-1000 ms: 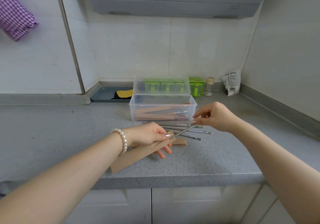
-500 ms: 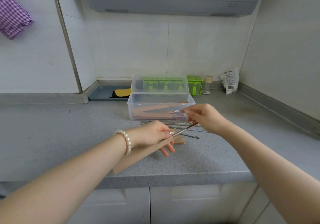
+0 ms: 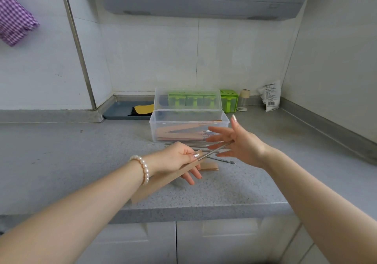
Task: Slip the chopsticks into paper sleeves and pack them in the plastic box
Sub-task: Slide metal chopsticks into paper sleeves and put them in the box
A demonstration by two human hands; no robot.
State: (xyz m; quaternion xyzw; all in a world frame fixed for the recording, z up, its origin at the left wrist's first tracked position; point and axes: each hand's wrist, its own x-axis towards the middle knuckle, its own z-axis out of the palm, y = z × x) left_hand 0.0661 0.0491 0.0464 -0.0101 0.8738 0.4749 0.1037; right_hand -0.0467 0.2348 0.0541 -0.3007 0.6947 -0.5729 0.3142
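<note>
left hand (image 3: 175, 157) gripping sleeve (image 3: 163, 180), chopstick (image 3: 216, 151) inside

Only the white packet (image 3: 269, 95) leaning in the back corner of the counter carries print: dark lines of text and a barcode, all too small to read.
</note>
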